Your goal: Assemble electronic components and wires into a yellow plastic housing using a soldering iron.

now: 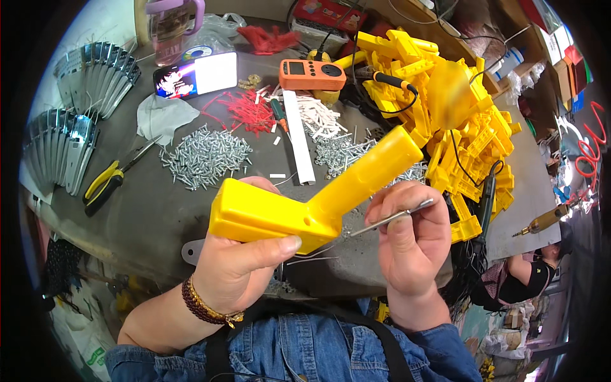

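My left hand [238,264] is closed around a yellow plastic housing [258,213], its thumb pressed along the near side. The housing has a boxy body and a round handle slanting up to the right, with a small hole near the joint. In my right hand [414,239], thumb and fingers pinch a thin metal rod [388,221]. One end of the rod points left at the housing and stays a little apart from it. A grey metal plate with a hole [190,252] shows partly beside my left wrist. Whatever lies under the housing is hidden.
Piles of screws [207,156], nuts [332,156], red sleeves [251,111] and white sleeves [318,118] cover the table's middle. Yellow plastic parts [471,140] heap up at right, near a soldering iron [489,194]. Yellow-black pliers [105,184] and metal strips [63,153] lie left. A phone [195,74] stands behind.
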Tool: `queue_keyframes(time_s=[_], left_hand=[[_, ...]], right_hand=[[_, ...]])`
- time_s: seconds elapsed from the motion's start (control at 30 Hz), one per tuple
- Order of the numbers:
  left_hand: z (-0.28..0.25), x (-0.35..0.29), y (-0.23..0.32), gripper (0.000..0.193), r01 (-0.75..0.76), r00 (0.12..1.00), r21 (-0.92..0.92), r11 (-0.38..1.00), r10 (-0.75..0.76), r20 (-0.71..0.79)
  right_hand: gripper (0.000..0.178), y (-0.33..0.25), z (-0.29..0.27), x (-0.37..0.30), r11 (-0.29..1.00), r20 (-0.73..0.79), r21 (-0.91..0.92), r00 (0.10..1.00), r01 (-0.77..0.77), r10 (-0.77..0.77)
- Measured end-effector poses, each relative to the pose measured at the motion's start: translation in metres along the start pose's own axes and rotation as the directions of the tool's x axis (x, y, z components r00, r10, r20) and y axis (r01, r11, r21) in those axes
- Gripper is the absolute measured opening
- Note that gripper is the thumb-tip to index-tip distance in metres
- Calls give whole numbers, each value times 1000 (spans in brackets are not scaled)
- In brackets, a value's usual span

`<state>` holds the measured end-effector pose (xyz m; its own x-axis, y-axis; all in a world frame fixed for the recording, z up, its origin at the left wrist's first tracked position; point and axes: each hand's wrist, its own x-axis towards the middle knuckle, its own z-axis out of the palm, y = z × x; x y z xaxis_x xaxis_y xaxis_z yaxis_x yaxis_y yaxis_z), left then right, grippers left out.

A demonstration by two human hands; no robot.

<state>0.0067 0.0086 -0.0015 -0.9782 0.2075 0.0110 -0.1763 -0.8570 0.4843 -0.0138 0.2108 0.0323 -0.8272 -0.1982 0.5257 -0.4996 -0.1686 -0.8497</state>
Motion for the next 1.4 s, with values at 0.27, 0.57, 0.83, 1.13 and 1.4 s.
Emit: queue_keyframes(time_s=[0.27, 0.57, 0.83, 1.13, 1.4], left_hand=[[-5, -3, 0, 54, -67, 998, 27, 997, 67, 1], [-19, -2, -3, 56, -158, 986, 167, 973, 147, 72], [-17, -3, -1, 54, -259, 962, 307, 916, 217, 164], [-24, 1, 6, 59, -105, 990, -98, 990, 113, 83], [-13, -2, 4, 46, -213, 977, 401, 891, 193, 90]], right_hand=[[15, 1, -1, -8, 990, 28, -135, 999, 43, -40], [11, -16, 4, -6, 846, 39, -532, 999, 2, 22], [16, -22, 1, -4, 904, -65, -370, 976, -215, 206], [24, -38, -9, 3, 586, 199, -797, 979, 144, 31], [44, -41, 15, 20, 406, 532, -770, 847, 492, -17]])
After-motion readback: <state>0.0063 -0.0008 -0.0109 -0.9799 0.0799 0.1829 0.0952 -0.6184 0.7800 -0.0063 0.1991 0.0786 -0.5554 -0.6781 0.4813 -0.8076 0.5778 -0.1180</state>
